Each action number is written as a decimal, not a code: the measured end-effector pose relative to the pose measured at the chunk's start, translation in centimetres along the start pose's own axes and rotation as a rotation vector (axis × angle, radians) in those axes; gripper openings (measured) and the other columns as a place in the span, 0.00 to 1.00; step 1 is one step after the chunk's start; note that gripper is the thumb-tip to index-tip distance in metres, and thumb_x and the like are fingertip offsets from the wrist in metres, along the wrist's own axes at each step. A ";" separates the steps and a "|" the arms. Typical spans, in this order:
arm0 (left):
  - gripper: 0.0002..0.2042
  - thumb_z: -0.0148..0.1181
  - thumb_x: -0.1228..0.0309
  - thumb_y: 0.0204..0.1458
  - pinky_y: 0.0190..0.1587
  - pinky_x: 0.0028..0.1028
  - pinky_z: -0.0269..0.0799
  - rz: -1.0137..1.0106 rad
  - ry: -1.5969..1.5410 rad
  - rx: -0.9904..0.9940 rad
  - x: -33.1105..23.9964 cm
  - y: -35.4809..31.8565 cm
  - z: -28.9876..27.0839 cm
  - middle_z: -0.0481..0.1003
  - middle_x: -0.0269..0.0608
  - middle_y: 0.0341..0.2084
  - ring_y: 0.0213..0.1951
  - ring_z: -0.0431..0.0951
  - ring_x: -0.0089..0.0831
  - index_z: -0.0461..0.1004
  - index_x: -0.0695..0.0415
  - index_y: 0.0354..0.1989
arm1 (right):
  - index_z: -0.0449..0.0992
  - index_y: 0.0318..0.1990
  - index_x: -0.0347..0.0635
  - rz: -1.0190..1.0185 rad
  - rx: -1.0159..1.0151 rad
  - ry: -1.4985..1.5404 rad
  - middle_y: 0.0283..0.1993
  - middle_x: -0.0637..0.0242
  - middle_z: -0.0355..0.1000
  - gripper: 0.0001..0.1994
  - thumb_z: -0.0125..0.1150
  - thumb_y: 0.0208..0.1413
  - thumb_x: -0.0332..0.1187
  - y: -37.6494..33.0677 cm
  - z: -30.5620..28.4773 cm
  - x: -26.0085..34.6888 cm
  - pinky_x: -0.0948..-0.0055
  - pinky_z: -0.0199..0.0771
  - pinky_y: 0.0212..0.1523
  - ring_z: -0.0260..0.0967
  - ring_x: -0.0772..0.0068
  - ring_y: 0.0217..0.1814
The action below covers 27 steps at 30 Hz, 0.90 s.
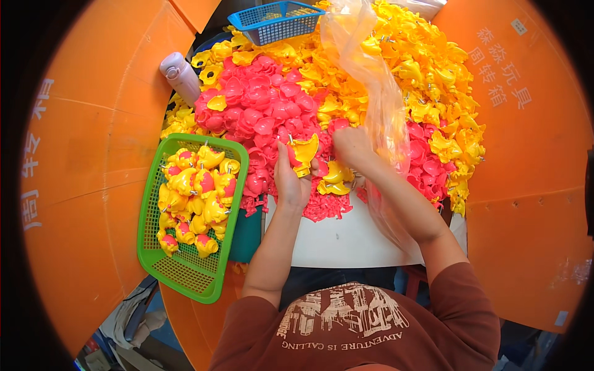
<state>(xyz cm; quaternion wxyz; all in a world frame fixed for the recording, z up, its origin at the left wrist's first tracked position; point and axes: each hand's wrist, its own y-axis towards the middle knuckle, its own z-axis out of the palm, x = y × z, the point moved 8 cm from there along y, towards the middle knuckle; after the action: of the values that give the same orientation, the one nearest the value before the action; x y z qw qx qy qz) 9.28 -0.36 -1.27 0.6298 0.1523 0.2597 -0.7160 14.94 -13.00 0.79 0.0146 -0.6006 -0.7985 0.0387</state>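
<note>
My left hand (293, 182) is closed around a yellow plastic toy shell half (305, 154), its hollow side partly facing up, with a bit of pink-red at its edge. To the right, my right hand (352, 147) is curled over the pile beside a pink-red cup-shaped piece (338, 125); its fingertips are hidden, so what they grip cannot be seen. Between the hands and slightly nearer lie more yellow shell pieces (336, 177). Beyond both hands spreads a heap of pink-red plastic parts (260, 102), with small pink-red pieces (327, 207) at its near edge.
Yellow parts (414, 68) are heaped at the back and right. A clear plastic bag (387, 117) runs past my right forearm. On the left, a green basket (207, 290) holds several yellow-and-red toys. A blue basket (276, 31), lilac bottle (180, 77), white tabletop (328, 244) and orange panels (520, 161) surround the heap.
</note>
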 end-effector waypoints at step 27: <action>0.21 0.37 0.53 0.60 0.21 0.23 0.65 -0.016 0.060 -0.024 0.3 -0.2 0.6 0.74 0.41 0.27 0.20 0.72 0.27 0.68 0.59 0.39 | 0.73 0.32 0.42 -0.288 -0.115 0.323 0.31 0.56 0.72 0.08 0.58 0.41 0.31 -0.4 0.8 -1.0 0.60 0.72 0.34 0.71 0.52 0.33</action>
<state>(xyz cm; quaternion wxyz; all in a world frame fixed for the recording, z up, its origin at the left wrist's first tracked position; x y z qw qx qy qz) 9.12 -0.89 -0.94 0.6177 0.1643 0.2884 -0.7129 14.82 -14.11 0.02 0.1131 -0.4788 -0.8641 -0.1060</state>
